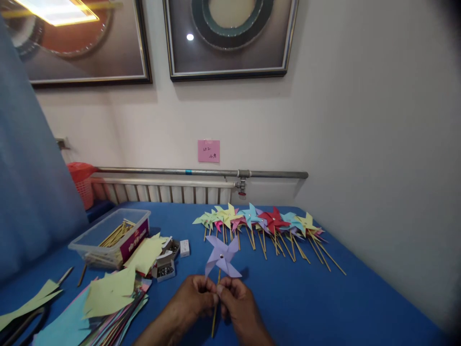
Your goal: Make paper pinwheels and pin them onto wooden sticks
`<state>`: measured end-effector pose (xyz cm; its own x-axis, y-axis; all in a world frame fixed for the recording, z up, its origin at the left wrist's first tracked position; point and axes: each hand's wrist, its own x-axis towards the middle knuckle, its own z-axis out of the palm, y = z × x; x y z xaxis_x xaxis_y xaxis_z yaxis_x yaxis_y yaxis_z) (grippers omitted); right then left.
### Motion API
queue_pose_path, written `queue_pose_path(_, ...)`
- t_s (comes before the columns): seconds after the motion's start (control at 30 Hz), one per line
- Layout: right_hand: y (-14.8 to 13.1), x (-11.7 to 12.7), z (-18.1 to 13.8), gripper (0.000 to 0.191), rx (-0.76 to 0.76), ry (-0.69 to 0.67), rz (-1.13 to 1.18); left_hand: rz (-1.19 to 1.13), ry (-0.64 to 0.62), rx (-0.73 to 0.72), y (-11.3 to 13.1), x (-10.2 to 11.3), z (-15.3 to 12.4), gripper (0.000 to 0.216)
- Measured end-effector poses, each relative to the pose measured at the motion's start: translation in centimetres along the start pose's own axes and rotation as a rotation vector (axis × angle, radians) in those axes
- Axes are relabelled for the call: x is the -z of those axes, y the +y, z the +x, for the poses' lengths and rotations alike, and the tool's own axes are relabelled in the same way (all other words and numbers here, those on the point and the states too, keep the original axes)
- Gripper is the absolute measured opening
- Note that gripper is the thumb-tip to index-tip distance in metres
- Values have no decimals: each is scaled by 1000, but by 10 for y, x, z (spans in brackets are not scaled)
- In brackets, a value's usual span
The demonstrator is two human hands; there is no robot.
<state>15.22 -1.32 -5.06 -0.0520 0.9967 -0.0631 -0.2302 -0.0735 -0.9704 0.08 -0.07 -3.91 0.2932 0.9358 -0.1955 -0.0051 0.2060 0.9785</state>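
A lilac paper pinwheel (pixel 222 257) stands upright on a thin wooden stick (pixel 215 321) just above the blue table. My left hand (pixel 194 298) and my right hand (pixel 235 299) meet at the stick right below the paper wheel, fingers pinched closed on it. Both hands are low in the middle of the view. Behind them, a row of several finished pinwheels (pixel 259 221) in yellow, blue, red and pink lies on the table, sticks pointing toward me.
A clear plastic box (pixel 108 235) with wooden sticks stands at the left. Beside it lie small boxes of pins (pixel 165 269) and a white box (pixel 184 247). Stacked coloured paper sheets (pixel 108 298) cover the near left. A radiator and pipe (pixel 201 172) run along the wall.
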Motion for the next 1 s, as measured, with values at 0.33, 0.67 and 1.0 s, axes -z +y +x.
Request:
queue_pose_path(0.33, 2, 0, 1, 40, -28, 6, 14, -12, -2, -3, 5, -2, -4, 45)
queue_pose_path(0.67, -5, -2, -10, 27, 38, -36, -172, -21, 102, -19, 26, -5, -11, 35)
queue_pose_path(1.0, -8, -3, -19, 14, 103, -164, -539, -61, 139, -54, 36, -5, -16, 30)
